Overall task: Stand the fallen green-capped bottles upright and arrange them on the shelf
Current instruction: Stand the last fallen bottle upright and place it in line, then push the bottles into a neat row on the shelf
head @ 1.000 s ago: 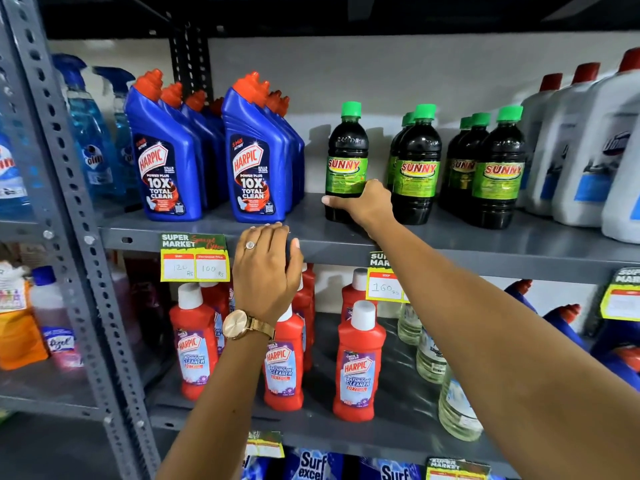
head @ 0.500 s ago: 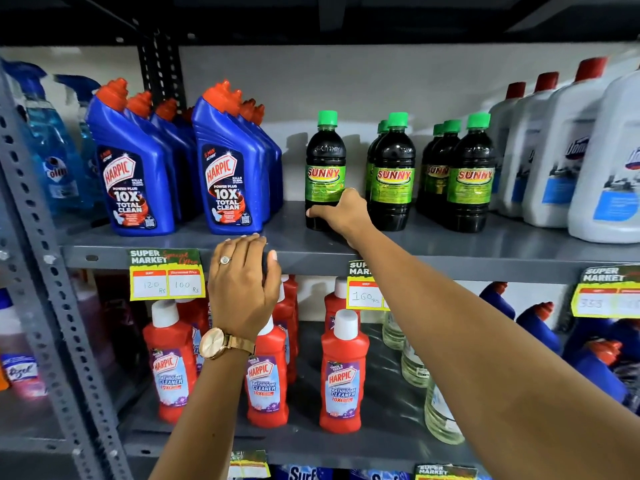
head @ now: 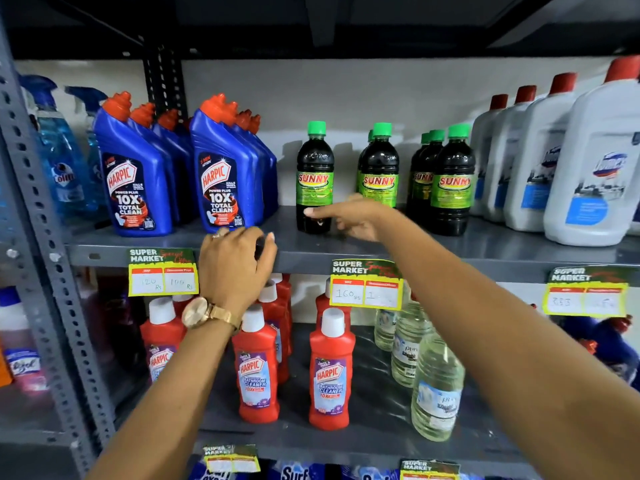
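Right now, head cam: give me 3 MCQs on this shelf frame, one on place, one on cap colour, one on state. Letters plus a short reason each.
1. Where does the left hand rest?
A. on the front edge of the Sunny bottles' shelf
B. on a red Harpic bottle
C. on a white jug

2. What cap colour do the blue Harpic bottles have?
A. green
B. white
C. orange-red

3. How do the visible Sunny bottles stand?
A. all lying down
B. all upright
C. one tipped against the wall

Key: 1 A, the fingers curl over the grey shelf lip beside the price tag. 2 C, orange-red caps top each blue bottle. 3 B, every green cap points up; the right hand reaches with fingers extended at the base of the leftmost Sunny bottle.
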Demonstrator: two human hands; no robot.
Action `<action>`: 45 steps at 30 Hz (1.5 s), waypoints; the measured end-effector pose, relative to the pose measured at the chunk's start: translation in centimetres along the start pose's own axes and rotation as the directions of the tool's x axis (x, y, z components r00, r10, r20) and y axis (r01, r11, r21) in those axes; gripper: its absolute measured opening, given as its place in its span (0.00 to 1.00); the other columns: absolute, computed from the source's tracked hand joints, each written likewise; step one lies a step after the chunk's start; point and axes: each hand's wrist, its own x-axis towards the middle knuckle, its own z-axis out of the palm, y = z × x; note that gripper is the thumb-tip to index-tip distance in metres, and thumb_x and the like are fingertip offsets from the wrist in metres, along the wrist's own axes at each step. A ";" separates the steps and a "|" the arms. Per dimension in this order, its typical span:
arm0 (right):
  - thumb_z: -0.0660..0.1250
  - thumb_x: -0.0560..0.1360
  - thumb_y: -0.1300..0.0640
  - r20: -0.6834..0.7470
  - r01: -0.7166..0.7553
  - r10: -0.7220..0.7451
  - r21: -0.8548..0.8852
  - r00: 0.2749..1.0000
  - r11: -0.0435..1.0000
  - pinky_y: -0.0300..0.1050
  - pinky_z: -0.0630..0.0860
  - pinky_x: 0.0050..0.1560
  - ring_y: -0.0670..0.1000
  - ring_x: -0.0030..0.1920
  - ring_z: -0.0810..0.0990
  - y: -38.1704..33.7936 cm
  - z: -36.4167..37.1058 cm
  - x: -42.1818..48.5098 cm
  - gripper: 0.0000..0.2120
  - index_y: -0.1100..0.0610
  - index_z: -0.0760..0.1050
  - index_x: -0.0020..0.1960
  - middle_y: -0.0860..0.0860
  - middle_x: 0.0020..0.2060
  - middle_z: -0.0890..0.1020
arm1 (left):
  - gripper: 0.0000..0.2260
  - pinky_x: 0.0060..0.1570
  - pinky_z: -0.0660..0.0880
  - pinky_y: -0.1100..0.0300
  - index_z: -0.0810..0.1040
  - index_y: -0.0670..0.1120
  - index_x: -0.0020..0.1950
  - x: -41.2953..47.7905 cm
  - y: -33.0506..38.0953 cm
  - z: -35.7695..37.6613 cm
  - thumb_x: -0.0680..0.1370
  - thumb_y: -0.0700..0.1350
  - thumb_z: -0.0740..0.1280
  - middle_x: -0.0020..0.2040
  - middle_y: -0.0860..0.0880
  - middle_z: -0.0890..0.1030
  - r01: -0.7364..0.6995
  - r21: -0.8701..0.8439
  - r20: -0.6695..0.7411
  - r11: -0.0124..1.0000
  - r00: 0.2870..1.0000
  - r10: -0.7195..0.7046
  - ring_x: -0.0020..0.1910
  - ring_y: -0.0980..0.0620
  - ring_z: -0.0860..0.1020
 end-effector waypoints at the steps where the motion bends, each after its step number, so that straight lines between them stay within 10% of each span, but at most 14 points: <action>1: 0.77 0.69 0.52 0.031 -0.027 0.029 -0.050 0.999 0.998 0.45 0.74 0.61 0.53 0.61 0.77 0.1 -1.5 -0.8 0.31 0.60 0.70 0.67 0.56 0.57 0.78 | 0.14 0.47 0.70 0.51 0.81 0.44 0.42 0.7 0.7 -0.3 0.77 0.50 0.59 0.39 0.44 0.84 -0.041 -0.043 -0.001 0.998 0.999 0.041 0.41 0.42 0.78; 4: 0.77 0.68 0.51 -0.109 -0.025 -0.002 -0.243 0.994 0.970 0.37 0.72 0.36 0.45 0.36 0.78 1.7 -5.8 -2.5 0.14 0.56 0.74 0.43 0.49 0.34 0.79 | 0.11 0.53 0.72 0.53 0.79 0.45 0.54 3.3 3.4 0.0 0.76 0.50 0.65 0.51 0.46 0.83 -0.090 -0.288 0.087 0.953 0.989 0.120 0.50 0.45 0.78; 6: 0.78 0.67 0.52 -0.252 -0.028 -0.046 -0.283 0.967 0.959 0.38 0.65 0.28 0.45 0.26 0.72 3.4 -8.1 -3.2 0.20 0.53 0.66 0.32 0.47 0.24 0.73 | 0.25 0.58 0.72 0.53 0.69 0.45 0.67 5.3 4.8 1.4 0.72 0.49 0.71 0.60 0.44 0.77 0.025 -0.409 0.245 0.912 0.966 0.083 0.58 0.45 0.75; 10: 0.79 0.64 0.47 -0.263 -0.104 0.045 -0.214 0.964 0.971 0.44 0.64 0.37 0.49 0.39 0.69 4.6 -9.7 -2.6 0.24 0.55 0.65 0.42 0.49 0.38 0.68 | 0.47 0.69 0.67 0.48 0.49 0.42 0.74 8.8 5.3 5.1 0.67 0.46 0.77 0.68 0.42 0.69 0.390 -0.475 0.576 0.789 0.816 -0.057 0.67 0.43 0.69; 13: 0.81 0.64 0.51 -0.215 -0.022 -0.003 -0.116 0.977 0.993 0.46 0.70 0.55 0.50 0.51 0.77 4.8 -9.2 -1.3 0.32 0.62 0.70 0.61 0.50 0.51 0.79 | 0.43 0.69 0.67 0.48 0.56 0.40 0.71 9.9 4.3 7.3 0.65 0.45 0.79 0.67 0.42 0.71 0.529 -0.403 0.666 0.747 0.729 -0.158 0.66 0.43 0.70; 17: 0.82 0.61 0.51 -0.266 0.072 -0.109 -0.146 0.958 0.987 0.47 0.75 0.58 0.54 0.57 0.79 5.4 -8.4 0.8 0.34 0.62 0.76 0.62 0.55 0.55 0.83 | 0.36 0.66 0.71 0.50 0.71 0.44 0.65 10.1 3.5 8.5 0.61 0.49 0.81 0.62 0.44 0.78 0.512 -0.430 0.646 0.744 0.750 -0.142 0.61 0.46 0.76; 45: 0.76 0.70 0.57 -0.119 0.218 -0.230 -0.110 0.966 0.970 0.43 0.68 0.63 0.53 0.64 0.75 6.3 -8.8 1.7 0.33 0.61 0.67 0.71 0.54 0.62 0.79 | 0.37 0.62 0.71 0.53 0.65 0.41 0.68 9.5 4.4 7.5 0.65 0.50 0.79 0.65 0.41 0.75 0.426 -0.384 0.571 0.819 0.807 -0.152 0.63 0.43 0.74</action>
